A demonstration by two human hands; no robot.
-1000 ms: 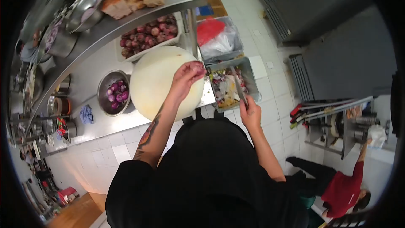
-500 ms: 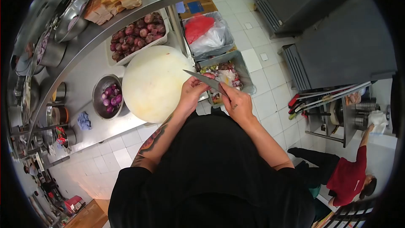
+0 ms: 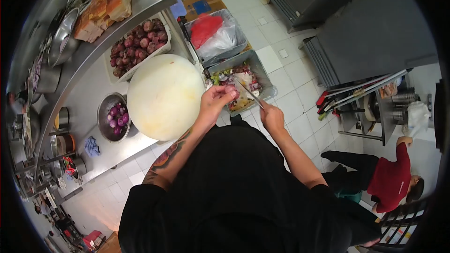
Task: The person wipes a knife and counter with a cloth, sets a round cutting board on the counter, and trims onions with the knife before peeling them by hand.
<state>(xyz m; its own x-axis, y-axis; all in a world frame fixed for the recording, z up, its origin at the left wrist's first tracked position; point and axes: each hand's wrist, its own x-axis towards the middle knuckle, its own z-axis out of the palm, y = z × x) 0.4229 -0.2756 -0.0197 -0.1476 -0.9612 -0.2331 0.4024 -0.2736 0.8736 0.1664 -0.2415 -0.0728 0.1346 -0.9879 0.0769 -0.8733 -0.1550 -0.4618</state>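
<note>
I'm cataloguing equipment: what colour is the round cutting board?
The round cutting board is creamy off-white, clearest in the head view.

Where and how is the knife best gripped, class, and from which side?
Probably by the handle, from the body side and right. The knife points forward and left, past the onion in the left hand; the right hand wraps the rear end, leaving the slim blade bare.

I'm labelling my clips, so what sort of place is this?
Probably a commercial kitchen: a big heap of onions, a large round chopping board on a metal counter, and a knife in the right hand suggest it.
</note>
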